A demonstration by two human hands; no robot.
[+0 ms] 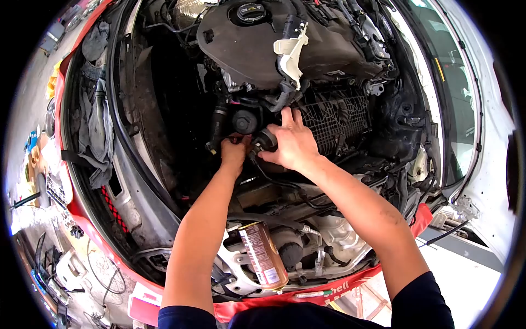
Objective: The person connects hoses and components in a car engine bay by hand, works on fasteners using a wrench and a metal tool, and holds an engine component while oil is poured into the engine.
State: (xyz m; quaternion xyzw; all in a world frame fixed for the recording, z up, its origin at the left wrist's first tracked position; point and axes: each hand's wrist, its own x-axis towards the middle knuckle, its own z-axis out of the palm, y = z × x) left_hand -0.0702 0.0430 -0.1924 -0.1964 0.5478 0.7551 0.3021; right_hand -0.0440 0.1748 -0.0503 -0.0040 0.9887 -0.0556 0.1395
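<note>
Deep in the engine bay, my right hand point(296, 142) curls around a black round engine part point(266, 140), its thumb below and its fingers reaching over the far side. Close by on the left, my left hand point(234, 155) is closed with fingertips pinched low beside that part; what they grip is hidden. Just above the left fingertips sits a black ribbed cap point(244, 121). A black hose point(218, 120) runs down to the left of it. From beneath the round part, a thin black line point(269, 177) curves off to the right.
A dark engine cover point(235, 41) with an oil filler cap point(251, 13) lies beyond my hands. A cream plastic piece point(292, 55) rests over it. A brown spray can point(263, 255) lies between my forearms. Red protective covering point(312, 293) lines the near edge; a grey cloth point(96, 120) lies left.
</note>
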